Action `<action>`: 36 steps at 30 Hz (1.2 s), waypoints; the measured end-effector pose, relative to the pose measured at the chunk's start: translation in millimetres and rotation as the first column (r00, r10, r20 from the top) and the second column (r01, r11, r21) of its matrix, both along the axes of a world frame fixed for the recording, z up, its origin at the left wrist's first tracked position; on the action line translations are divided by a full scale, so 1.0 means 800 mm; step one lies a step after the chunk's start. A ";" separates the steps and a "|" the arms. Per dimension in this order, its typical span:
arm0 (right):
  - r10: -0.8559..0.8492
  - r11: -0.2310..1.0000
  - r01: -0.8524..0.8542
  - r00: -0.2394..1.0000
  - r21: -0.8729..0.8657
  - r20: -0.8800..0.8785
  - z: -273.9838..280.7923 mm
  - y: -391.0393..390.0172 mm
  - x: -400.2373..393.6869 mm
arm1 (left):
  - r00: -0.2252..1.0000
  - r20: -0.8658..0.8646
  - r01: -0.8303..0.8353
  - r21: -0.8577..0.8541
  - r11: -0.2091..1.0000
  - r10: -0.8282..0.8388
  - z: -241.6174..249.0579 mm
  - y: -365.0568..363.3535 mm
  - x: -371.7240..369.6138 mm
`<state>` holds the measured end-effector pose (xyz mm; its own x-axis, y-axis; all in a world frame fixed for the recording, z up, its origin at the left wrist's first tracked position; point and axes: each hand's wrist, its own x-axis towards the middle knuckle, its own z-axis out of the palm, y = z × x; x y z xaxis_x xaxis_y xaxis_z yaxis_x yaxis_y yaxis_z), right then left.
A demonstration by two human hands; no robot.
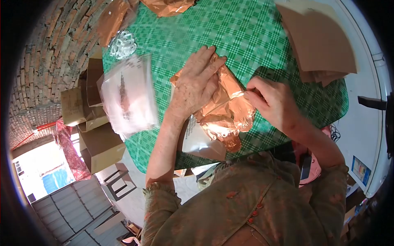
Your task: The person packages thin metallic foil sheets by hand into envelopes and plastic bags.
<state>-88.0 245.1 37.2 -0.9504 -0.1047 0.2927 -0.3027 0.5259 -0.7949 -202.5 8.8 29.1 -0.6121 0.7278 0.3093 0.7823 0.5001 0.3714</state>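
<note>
A shiny copper-coloured foil piece (225, 110), creased and crumpled toward its lower end, lies on the green checked tablecloth (242, 37). My left hand (197, 82) rests on its upper left part, palm down with the fingers stretched out. At the foil's right edge, my right hand (273, 100) has its thumb and fingers pinched together on the edge. Under the foil and beside my left wrist, a clear printed plastic bag (197, 141) shows in part.
A stack of clear plastic bags (129, 94) lies left, below a pile of white loops (123, 44). More copper foil (166, 5) sits at the far edge. Brown sheets (320, 45) are stacked at the right. Open cardboard boxes (100, 143) stand left of the table.
</note>
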 end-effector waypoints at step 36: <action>0.001 0.950 0.066 0.976 0.304 -0.217 -0.009 -0.021 0.023 | 0.990 0.140 -0.001 0.143 0.990 -0.019 -0.010 -0.016 -0.004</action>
<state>-69.3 228.6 29.7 -0.8744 -0.1917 0.4456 -0.4247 0.7464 -0.5123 -205.7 -4.0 21.3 -0.6502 0.6882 0.3218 0.7216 0.4270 0.5449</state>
